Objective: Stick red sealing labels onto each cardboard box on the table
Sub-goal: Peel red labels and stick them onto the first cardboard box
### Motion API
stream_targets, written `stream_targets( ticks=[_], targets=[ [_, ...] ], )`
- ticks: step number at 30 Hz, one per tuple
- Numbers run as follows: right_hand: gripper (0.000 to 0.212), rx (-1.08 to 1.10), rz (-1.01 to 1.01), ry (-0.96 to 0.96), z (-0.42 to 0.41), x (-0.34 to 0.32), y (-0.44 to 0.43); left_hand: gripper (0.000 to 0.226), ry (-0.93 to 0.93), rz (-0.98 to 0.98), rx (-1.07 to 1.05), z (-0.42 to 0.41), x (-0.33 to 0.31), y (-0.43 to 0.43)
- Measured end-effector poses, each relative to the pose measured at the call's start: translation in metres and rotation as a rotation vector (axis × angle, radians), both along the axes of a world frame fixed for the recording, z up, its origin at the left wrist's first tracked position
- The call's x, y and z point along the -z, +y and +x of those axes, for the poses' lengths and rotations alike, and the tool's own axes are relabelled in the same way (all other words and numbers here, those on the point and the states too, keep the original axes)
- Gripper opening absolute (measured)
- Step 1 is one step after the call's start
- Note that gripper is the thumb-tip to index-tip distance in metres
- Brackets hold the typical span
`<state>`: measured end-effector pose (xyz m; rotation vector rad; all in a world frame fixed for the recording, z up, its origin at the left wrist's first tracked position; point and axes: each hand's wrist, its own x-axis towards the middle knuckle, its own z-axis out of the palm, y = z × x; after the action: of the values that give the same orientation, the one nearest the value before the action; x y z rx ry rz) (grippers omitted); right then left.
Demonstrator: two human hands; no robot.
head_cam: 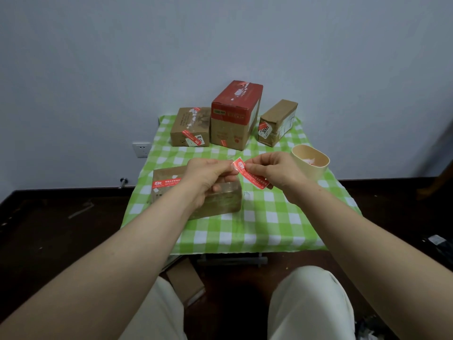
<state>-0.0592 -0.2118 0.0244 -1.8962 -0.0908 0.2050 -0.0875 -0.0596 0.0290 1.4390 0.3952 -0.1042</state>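
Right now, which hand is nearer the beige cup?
Right. The right hand sits just left of the beige cup; the left hand is farther left, over the near cardboard box.

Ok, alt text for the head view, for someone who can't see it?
The left hand and right hand pinch a red label between them above a green checked cloth. Below the left hand lies a brown box with a label on it; three more boxes stand behind, a beige cup to the right.
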Motion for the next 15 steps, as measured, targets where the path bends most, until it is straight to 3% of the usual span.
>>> stream_targets(
  ticks=[2, 5, 9, 15],
  targets=[
    [0.019, 0.044, -0.157, -0.232, -0.0009, 0.0038, 0.0014, 0.009, -0.004, -0.002, -0.010, 0.0009, 0.0018, 0.0008],
    [0.013, 0.089, -0.366, -0.680, -0.0052, 0.0035, 0.0046, 0.011, -0.004, -0.002, -0.015, 0.0022, 0.0044, 0.0010],
    [0.013, -0.032, -0.371, -0.634, -0.0090, 0.0036, 0.0105, 0.012, -0.021, -0.006, -0.016, 0.0015, 0.0049, -0.0005],
    [0.021, 0.004, -0.490, -0.539, -0.0071, 0.0070, 0.0088, 0.010, -0.015, -0.004, -0.006, -0.0010, 0.0054, -0.0005]
  ],
)
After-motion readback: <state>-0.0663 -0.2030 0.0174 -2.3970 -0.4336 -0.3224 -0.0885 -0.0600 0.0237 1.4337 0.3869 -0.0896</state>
